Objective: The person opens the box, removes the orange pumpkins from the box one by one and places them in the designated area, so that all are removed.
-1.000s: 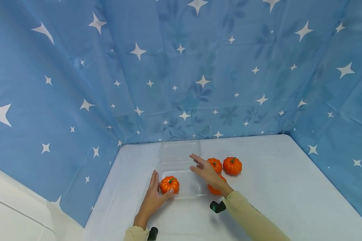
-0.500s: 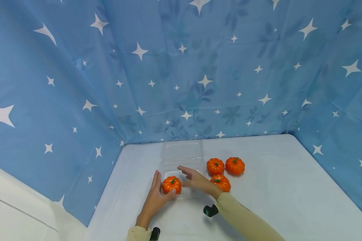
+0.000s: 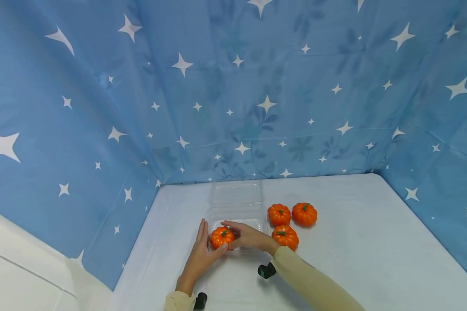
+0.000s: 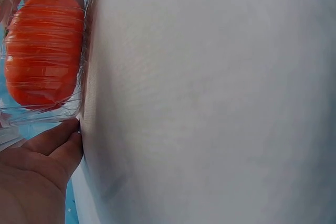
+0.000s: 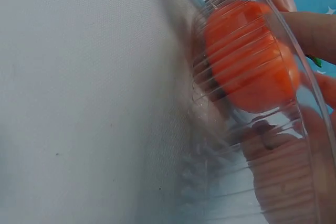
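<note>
A small orange pumpkin (image 3: 221, 238) sits in the near half of a clear plastic clamshell container (image 3: 237, 194), whose lid lies open toward the back. My left hand (image 3: 198, 255) lies along the container's left side with straight fingers, its thumb at the pumpkin's front. My right hand (image 3: 247, 236) reaches in from the right, fingers curled over the pumpkin. The left wrist view shows that pumpkin (image 4: 44, 45) through the ribbed wall, beside my left hand (image 4: 37, 182). In the right wrist view, fingers (image 5: 315, 30) wrap the pumpkin (image 5: 247, 51) behind the container wall (image 5: 220, 171).
Three more orange pumpkins lie just right of the container: one (image 3: 279, 214) and another (image 3: 304, 214) at the back, a third (image 3: 285, 236) against my right forearm. The white table (image 3: 354, 250) is enclosed by blue starred cloth (image 3: 257, 86) at the back and sides.
My right hand has swung left, from over the loose pumpkins to the pumpkin in the container. The left hand has stayed beside the container.
</note>
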The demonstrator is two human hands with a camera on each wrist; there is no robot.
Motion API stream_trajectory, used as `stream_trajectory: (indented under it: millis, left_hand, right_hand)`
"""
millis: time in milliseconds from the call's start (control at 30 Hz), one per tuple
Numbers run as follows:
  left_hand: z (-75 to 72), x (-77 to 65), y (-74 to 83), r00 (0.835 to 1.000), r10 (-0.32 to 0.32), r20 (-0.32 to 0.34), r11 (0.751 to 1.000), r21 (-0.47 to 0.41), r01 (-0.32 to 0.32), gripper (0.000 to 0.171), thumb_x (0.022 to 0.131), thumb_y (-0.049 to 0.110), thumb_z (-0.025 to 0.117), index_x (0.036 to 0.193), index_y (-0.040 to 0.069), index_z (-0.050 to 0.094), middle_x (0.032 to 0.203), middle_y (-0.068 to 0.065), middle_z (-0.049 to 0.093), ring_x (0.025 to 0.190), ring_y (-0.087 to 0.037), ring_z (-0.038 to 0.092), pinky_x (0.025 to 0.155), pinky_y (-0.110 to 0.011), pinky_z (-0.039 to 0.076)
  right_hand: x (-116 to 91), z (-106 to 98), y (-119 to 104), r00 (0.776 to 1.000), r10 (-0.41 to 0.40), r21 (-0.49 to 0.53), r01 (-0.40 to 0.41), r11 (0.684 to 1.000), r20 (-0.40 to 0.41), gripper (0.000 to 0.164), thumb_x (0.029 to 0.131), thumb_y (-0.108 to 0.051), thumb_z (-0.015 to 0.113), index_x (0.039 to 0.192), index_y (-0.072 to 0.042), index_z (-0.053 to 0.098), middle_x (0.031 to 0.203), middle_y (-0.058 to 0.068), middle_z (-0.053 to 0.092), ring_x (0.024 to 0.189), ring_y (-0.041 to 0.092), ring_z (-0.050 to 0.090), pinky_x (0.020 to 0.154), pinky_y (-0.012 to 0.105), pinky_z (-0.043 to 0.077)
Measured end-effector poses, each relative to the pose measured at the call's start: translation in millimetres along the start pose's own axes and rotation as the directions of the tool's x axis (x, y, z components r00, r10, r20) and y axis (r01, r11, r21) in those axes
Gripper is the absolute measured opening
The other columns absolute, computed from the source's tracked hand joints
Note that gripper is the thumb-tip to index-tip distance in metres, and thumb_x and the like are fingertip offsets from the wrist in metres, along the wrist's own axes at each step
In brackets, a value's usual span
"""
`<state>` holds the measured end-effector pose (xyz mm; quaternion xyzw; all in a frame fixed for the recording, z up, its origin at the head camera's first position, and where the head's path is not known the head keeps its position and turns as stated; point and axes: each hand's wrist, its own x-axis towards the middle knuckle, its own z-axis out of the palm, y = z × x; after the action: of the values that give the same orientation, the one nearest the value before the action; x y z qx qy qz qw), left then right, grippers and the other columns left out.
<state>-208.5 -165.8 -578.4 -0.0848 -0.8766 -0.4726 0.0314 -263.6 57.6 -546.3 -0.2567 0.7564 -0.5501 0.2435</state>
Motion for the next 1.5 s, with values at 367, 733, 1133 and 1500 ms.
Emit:
stream_trajectory:
  millis: [367,733,1133,1500]
  left_hand:
    - [3.3,0.8,4.1,1.0,0.005,0.007,1.0,0.007,-0.005,0.113,0.094,0.052,0.079,0.167,-0.008,0.018,0.178,-0.02,0.006,0.156,-0.043,0.03,0.12,-0.052,0.035]
    - [4.0,2.6,3.0,1.0,-0.007,0.01,1.0,0.014,0.007,0.115,0.094,0.056,0.078,0.169,-0.005,0.016,0.178,-0.018,0.005,0.149,-0.044,0.043,0.118,-0.052,0.038]
    - [3.3,0.8,2.9,1.0,-0.026,0.016,1.0,-0.016,0.027,0.115,0.094,0.049,0.081,0.169,-0.004,0.013,0.178,-0.018,0.004,0.144,-0.046,0.05,0.118,-0.056,0.039]
    - [0.7,0.1,1.5,1.0,-0.023,-0.002,0.999,0.026,0.023,0.112,0.095,0.045,0.081,0.168,-0.007,0.014,0.178,-0.022,0.003,0.142,-0.048,0.051,0.118,-0.062,0.037]
  right_hand:
    - [1.9,4.1,-0.1,1.0,-0.009,-0.063,0.008,0.998,-0.005,0.078,0.091,-0.007,0.079,0.162,-0.009,0.048,0.161,0.012,0.049,0.144,0.036,0.048,0.119,0.058,0.04]
    - [1.6,4.0,-1.0,0.991,-0.01,-0.079,0.0,0.997,-0.131,0.075,0.087,-0.003,0.085,0.156,-0.006,0.056,0.151,0.011,0.059,0.132,0.035,0.057,0.113,0.055,0.048]
    - [-3.5,-8.2,-7.3,0.955,-0.043,-0.051,0.029,0.998,-0.293,0.071,0.091,-0.011,0.084,0.156,-0.008,0.056,0.155,0.016,0.054,0.135,0.04,0.056,0.112,0.058,0.048]
    - [-19.2,-26.9,-18.6,0.927,0.05,0.032,-0.041,0.999,-0.372,0.076,0.09,-0.026,0.089,0.158,-0.02,0.055,0.157,0.009,0.051,0.136,0.038,0.053,0.111,0.059,0.049]
